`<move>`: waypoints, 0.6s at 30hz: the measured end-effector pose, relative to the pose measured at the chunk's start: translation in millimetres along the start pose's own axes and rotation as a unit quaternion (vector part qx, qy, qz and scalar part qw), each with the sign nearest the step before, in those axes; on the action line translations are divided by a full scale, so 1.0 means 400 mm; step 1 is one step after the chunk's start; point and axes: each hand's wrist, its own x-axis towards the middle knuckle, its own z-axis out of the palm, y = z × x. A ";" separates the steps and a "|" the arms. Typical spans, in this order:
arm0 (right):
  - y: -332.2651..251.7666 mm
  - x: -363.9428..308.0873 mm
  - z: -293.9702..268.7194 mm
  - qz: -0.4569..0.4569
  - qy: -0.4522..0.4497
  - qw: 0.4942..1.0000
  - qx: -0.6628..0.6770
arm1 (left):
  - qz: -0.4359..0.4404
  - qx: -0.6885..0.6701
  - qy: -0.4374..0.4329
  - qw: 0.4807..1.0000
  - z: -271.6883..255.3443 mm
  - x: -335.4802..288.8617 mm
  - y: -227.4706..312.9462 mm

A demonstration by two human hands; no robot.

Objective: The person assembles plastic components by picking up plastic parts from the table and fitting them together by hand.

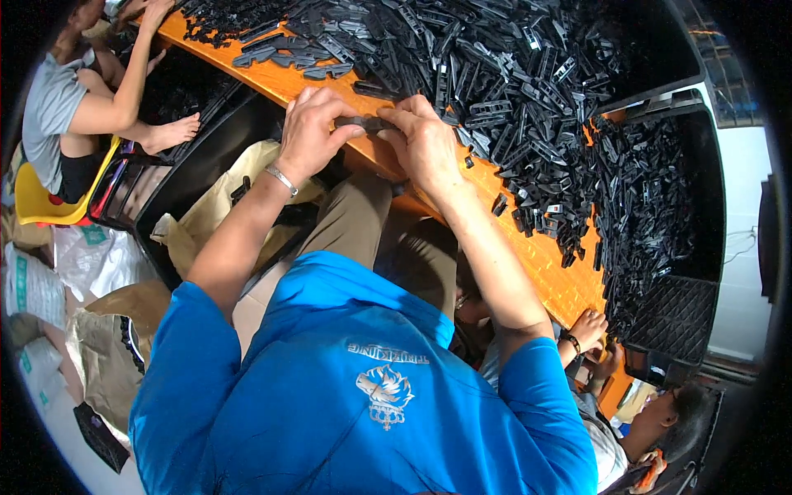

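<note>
Between my two hands, just over the near edge of the orange wooden table (540,276), is a slim dark plastic part (364,124). My left hand (313,124) pinches its left end, thumb pressed along it. At the other end, my right hand (422,136) grips it with thumb and bent fingers, hiding that end. Beyond my hands spreads a large heap of black plastic parts (487,82), many long and narrow. A few small black pieces (500,204) lie near the table edge to the right of my right hand.
A black crate (701,165) with more black parts stands at the right. Paper sacks (115,355) and white plastic bags (103,256) lie at the left. One person (99,107) sits on a yellow chair (49,194) at the left; another person's hand (587,328) is at the table's right end.
</note>
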 end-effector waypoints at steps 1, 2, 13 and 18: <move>0.011 0.000 0.008 0.011 0.005 1.000 0.008 | -0.001 -0.001 0.000 1.000 0.001 0.000 -0.002; 0.021 -0.001 0.014 0.022 0.010 1.000 0.015 | 0.002 -0.003 0.002 1.000 0.002 -0.001 -0.003; 0.042 0.036 0.072 -0.050 0.011 0.998 -0.042 | 0.016 -0.027 0.019 0.999 0.027 0.007 -0.013; -0.014 -0.051 0.044 -0.029 -0.048 0.998 0.017 | 0.032 0.015 -0.205 0.978 -0.158 0.003 -0.036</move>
